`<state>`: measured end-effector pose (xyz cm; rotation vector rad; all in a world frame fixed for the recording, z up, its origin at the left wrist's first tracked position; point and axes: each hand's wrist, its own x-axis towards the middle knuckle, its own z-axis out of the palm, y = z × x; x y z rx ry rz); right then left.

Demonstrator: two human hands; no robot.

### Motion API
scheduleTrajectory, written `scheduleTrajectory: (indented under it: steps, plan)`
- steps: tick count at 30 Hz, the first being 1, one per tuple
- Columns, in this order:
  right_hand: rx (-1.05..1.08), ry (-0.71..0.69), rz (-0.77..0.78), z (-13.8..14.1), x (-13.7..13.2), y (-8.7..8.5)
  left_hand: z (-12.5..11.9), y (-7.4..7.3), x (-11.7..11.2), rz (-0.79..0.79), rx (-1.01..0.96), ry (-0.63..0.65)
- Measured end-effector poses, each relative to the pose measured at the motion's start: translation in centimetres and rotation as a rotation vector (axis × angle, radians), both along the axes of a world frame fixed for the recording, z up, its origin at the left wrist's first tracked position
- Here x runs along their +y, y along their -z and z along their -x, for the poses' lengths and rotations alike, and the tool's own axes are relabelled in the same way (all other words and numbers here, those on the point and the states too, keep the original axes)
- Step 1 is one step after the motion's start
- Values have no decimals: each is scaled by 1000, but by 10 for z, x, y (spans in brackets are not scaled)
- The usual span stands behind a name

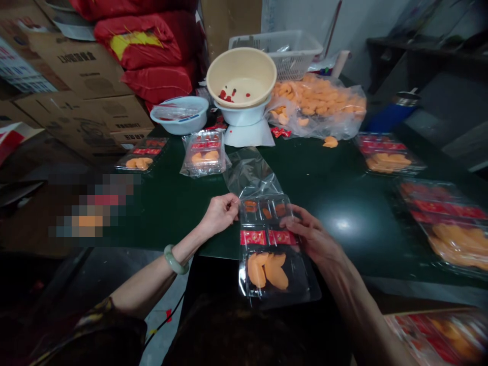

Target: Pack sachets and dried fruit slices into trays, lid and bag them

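Clear tray points away from the person, between 2 hands: left hand pinches the bag mouth, right hand grips its side

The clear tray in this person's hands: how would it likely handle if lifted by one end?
Probably light and somewhat flexible: the clear tray looks like thin moulded plastic, so it may sag. The loose orange pieces could slide within their compartment if tilted. The clear bag, pinched by the left hand, looks floppy and glossy, likely slippery.
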<state>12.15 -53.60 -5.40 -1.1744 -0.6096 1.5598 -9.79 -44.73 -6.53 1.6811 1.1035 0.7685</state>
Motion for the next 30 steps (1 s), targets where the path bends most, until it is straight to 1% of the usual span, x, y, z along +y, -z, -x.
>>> scheduleTrajectory:
  steps: [3,6,8,10,11,13,15,16,18,21,23,25,30]
  plan:
    - [48,-36,18,-4,2,3,1,-4,3,-94,48,-8]
    - [101,-94,49,-8,4,6,4,-10,10,-73,33,9]
    - [119,-152,36,-10,5,8,6,-16,16,-39,48,93]
    - [107,-194,11,-10,5,9,8,-23,22,-64,127,218]
    - [93,-200,1,-9,5,8,9,-27,25,-115,186,275]
    - [64,-196,-18,-7,5,6,11,-33,31,-295,312,357]
    - [51,-206,-34,-6,5,4,12,-37,35,-509,408,397]
    - [49,-217,-38,-6,5,2,13,-39,36,-592,442,416]
    - [47,-235,-29,-5,6,-1,13,-42,37,-693,491,461]
    - [44,-245,-9,-5,8,-2,13,-47,34,-743,534,537]
    - [53,-246,-6,-4,9,-1,13,-49,31,-771,522,509]
    - [65,-245,-7,-2,9,-1,14,-49,26,-791,498,434]
    - [80,-217,-3,7,4,-1,14,-42,12,-764,454,296]
